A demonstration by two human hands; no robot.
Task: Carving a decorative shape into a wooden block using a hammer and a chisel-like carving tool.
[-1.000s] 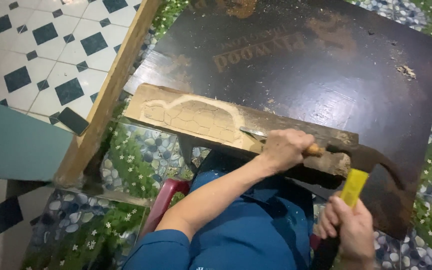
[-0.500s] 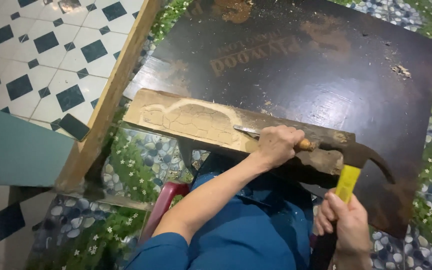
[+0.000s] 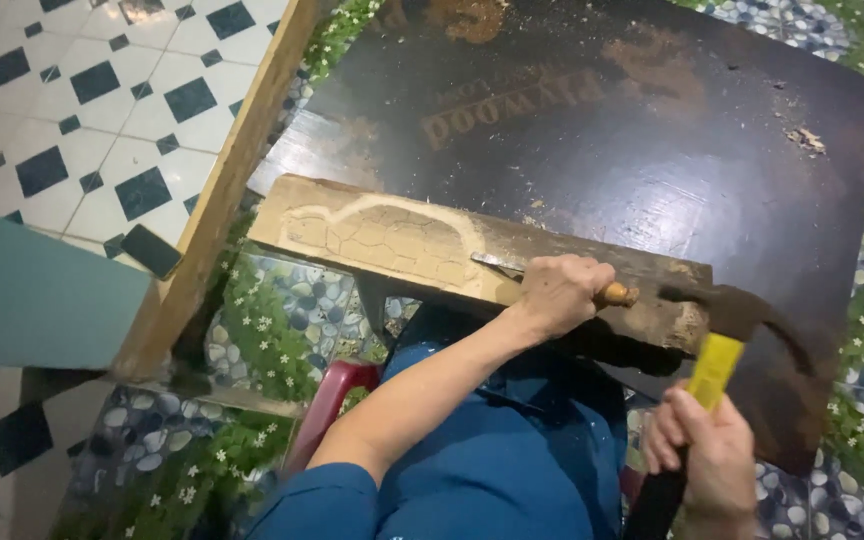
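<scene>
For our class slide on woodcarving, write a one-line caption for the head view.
Left hand sets a chisel on a carved plank; right hand holds a hammer.

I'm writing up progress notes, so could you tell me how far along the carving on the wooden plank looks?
An outline is already cut into the wooden plank. The left hand holds a chisel to the plank; the right hand brings a hammer to its handle. The plank's darker right part looks uncarved.

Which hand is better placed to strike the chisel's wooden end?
The right hand. It grips the hammer, whose dark head sits beside the chisel handle's end. The left hand is wrapped around the chisel, holding its blade on the carved plank.
</scene>
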